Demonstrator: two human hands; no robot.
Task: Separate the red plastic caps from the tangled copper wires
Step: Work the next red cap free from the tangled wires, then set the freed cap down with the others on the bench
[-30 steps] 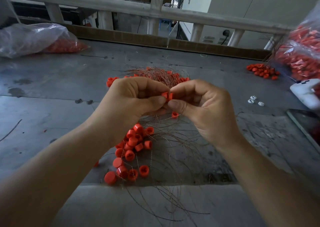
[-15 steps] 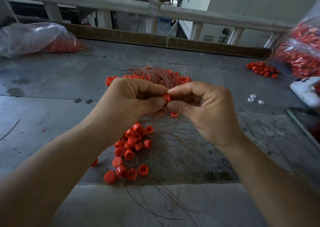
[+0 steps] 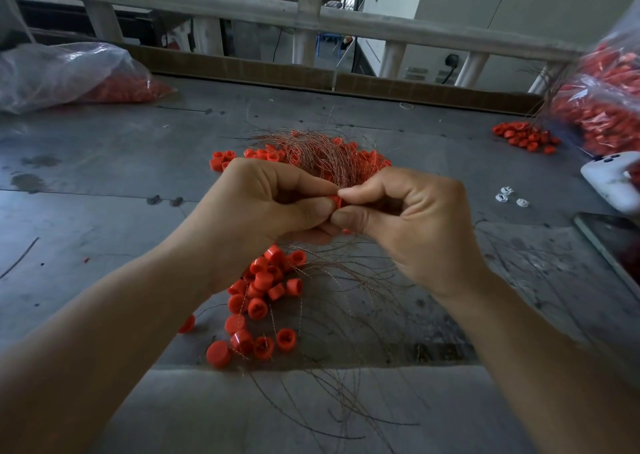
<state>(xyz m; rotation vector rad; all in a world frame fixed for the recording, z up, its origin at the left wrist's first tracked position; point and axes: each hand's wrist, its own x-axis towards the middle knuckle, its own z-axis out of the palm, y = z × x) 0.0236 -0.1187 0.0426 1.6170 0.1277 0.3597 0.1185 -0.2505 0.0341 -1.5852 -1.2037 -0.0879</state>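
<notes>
On the table (image 3: 104,211) I see a left bag (image 3: 69,75) of caps, a fuller right bag (image 3: 602,107) with a white device (image 3: 613,183) below it, a tangle (image 3: 322,155) of wires and caps just beyond the hands, and loose caps (image 3: 266,290) lying among stray wires (image 3: 346,315) under the wrists. The knuckles hide most of what sits between them. The left hand (image 3: 263,204) and right hand (image 3: 415,225) meet above the table, fingers curled tight, each pinching one red cap (image 3: 335,200) between thumb and forefinger, right where the fingertips touch.
</notes>
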